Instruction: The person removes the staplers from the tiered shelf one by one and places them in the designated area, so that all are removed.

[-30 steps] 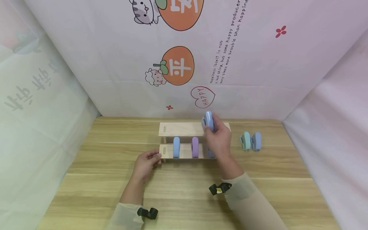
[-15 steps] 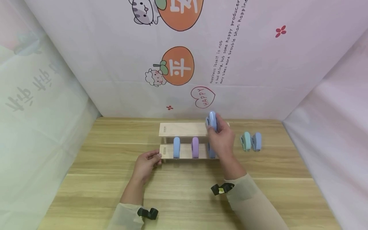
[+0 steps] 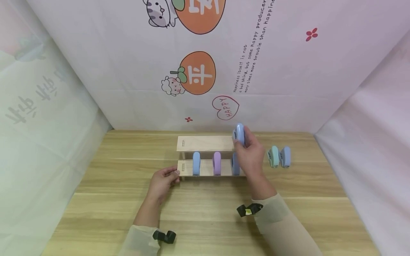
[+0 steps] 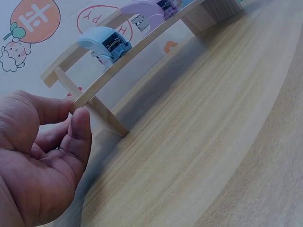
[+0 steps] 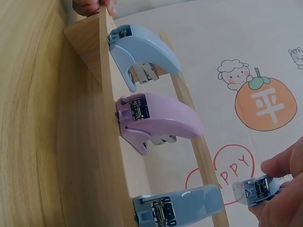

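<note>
My left hand (image 3: 161,183) pinches the left front corner of a two-tier wooden rack (image 3: 205,143) between thumb and fingers. On the lower tier stand a light-blue stapler (image 3: 196,163), a purple stapler (image 3: 217,163) and a darker blue stapler (image 3: 235,165), spaced apart. At the right end of the upper tier, my right hand (image 3: 251,154) grips another blue stapler (image 3: 240,133); its spring end faces the right wrist camera. Whether that stapler touches the tier cannot be told. The right hand hides part of the rack's right end.
Right of the rack, a mint-green stapler (image 3: 273,156) and a blue-violet stapler (image 3: 285,156) stand side by side on the wooden table (image 3: 205,220). A white printed cloth (image 3: 137,71) rises behind the table, with more white cloth at both sides.
My right hand has moved slightly right along the upper tier, carrying the blue stapler, so more of the darker blue one below shows. The left hand keeps its place.
</note>
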`<state>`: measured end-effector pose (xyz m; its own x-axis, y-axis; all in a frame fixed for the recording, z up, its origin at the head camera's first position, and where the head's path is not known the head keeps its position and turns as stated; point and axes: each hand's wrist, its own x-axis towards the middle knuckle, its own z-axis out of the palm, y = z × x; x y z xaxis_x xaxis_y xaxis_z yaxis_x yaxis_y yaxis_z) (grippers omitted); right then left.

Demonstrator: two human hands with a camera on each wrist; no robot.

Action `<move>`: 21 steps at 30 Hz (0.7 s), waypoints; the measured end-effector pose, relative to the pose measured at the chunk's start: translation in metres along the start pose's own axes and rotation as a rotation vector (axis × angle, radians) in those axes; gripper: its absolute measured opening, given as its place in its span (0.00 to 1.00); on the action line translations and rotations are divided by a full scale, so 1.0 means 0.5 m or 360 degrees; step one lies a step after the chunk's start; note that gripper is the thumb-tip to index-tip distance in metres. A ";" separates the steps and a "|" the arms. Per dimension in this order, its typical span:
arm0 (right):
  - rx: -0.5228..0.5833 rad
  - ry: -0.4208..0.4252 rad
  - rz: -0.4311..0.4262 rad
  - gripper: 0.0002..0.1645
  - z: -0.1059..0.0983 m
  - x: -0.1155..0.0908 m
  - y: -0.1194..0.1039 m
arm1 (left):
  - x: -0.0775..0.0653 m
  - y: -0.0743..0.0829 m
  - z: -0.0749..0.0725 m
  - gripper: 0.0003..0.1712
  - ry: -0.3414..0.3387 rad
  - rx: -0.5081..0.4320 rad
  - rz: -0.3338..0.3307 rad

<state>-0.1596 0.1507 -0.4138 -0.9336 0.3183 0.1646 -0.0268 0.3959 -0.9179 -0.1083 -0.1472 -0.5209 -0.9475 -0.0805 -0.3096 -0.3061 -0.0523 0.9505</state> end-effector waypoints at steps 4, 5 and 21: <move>-0.0013 0.0001 0.0031 0.35 -0.004 0.000 0.002 | 0.000 0.002 0.002 0.22 0.0008 -0.0002 -0.0010; -0.0010 -0.0001 0.0041 0.35 -0.006 0.000 0.002 | 0.000 0.001 0.002 0.22 0.0009 -0.0002 -0.0010; 0.0042 0.0009 0.0145 0.36 -0.026 0.009 0.012 | 0.001 0.002 0.002 0.22 0.0011 -0.0024 -0.0024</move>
<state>-0.1592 0.1654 -0.4139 -0.9307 0.3566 0.0820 0.0486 0.3424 -0.9383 -0.1094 -0.1464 -0.5199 -0.9421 -0.0866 -0.3240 -0.3188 -0.0685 0.9453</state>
